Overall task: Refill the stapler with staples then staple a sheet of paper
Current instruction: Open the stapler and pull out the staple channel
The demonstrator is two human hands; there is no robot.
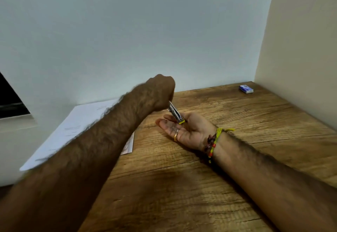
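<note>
The left hand [160,93] is closed in a fist around the upper end of a small silver metal stapler with a yellow tip [176,112], holding it tilted so that the yellow end points down and toward the right. That yellow end rests against the right hand [186,128], which lies palm up on the brown wood-grain table [182,186] with its fingers loosely spread and nothing gripped in it (a gold ring [176,136] sits on one finger, and a yellow thread with red and yellow beads [214,143] circles the wrist). Whether the stapler's magazine is open cannot be told, since the fist hides most of the body and the picture is slightly blurred there. Left of the left hand, partly under its forearm, lies a white printed sheet of paper [78,127], flat on the table and reaching toward the pale wall [145,31]. Well beyond the right hand, in the far corner where table and cream side wall meet, sits a small blue box [246,88], apart from both hands.
</note>
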